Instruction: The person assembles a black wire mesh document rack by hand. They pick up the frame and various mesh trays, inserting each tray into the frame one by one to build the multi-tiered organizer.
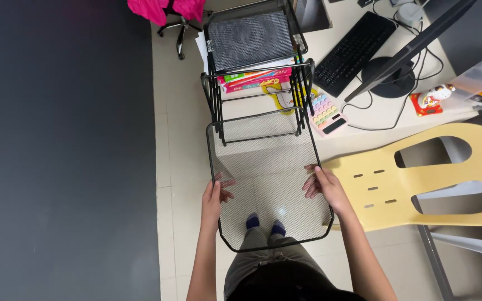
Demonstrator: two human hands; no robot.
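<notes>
I have a black mesh tray (269,167) out in front of me, level, its far end at the wire rack (258,83) and its near end over my legs. My left hand (214,195) grips its left rim, fingers (227,187) curled in over the mesh; my right hand (324,187) grips the right rim the same way, fingers (309,187) wrapped onto the mesh. Both hands are closed on the tray's edges. Through the mesh I see my feet on the pale floor. The rack stands at the edge of the bench (364,117), with another mesh tray (249,36) on top and colourful books (255,78) on the level below. Just right of the rack lies a pastel calculator (327,114), then a black keyboard (352,53) and a monitor stand (389,75). A yellow chair (419,184) sits close by my right hand.
</notes>
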